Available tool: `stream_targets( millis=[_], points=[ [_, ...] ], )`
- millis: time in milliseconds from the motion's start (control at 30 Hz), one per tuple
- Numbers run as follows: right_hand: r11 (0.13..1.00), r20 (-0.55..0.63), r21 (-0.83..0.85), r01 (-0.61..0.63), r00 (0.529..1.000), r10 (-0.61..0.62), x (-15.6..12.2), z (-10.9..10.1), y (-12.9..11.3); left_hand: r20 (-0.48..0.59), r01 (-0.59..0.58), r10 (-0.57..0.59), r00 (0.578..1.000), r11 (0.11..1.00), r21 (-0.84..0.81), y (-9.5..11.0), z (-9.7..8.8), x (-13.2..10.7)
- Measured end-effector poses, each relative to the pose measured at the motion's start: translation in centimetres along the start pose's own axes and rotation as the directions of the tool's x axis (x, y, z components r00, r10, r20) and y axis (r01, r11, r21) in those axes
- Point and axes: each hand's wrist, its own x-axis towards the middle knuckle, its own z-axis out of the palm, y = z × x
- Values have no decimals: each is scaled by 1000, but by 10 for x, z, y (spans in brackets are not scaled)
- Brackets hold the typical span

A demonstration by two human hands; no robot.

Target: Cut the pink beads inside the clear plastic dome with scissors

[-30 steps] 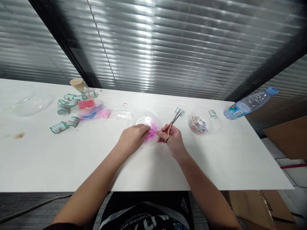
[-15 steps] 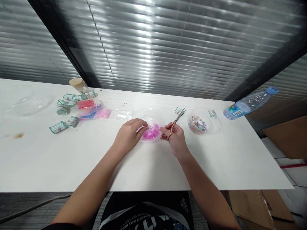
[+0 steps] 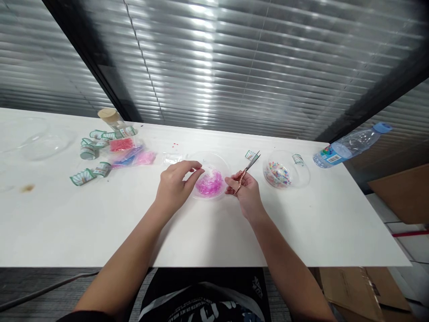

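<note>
Between my hands a clear round bowl (image 3: 219,160) holds pink-purple shredded strands (image 3: 209,183). Over its left rim, my left hand (image 3: 177,181) has thumb and forefinger pinched together; whatever sits between them is too small to make out. My right hand (image 3: 248,192) is wrapped round the copper-coloured handles of a pair of scissors (image 3: 250,163), at the bowl's right side. The scissor blades point up and away to the right, almost closed. To the right stands another clear bowl (image 3: 268,178) with multicoloured beads (image 3: 279,173) in it.
At the left lie several green-and-white wrapped rolls (image 3: 82,177), a red packet (image 3: 121,144), pink and blue bags (image 3: 145,158) and a cork-topped jar (image 3: 110,117). A clear flat bag (image 3: 172,158) lies behind my left hand. A water bottle (image 3: 348,147) lies at the right edge.
My left hand has drawn back slightly left and up from the strands, its thumb and forefinger now closer together. My right hand with the scissors has hardly moved.
</note>
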Motion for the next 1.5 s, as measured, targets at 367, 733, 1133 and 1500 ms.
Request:
stream_targets(
  millis=[367,733,1133,1500],
  points=[
    [1000,1,4,-8,1000,8,1,0,0,-158,23,-26,987,1000,-15,-3,-1,2],
    [1000,-2,0,1,1000,-1,1,0,0,-76,221,-249,965,938,-266,3,-3,3],
    [1000,-17,-13,6,1000,-6,4,0,1,24,462,-515,857,746,-479,1,1,3],
    [997,-107,-32,67,992,-70,5,-2,-4,6,436,-484,875,783,-443,-5,4,1]
  ],
)
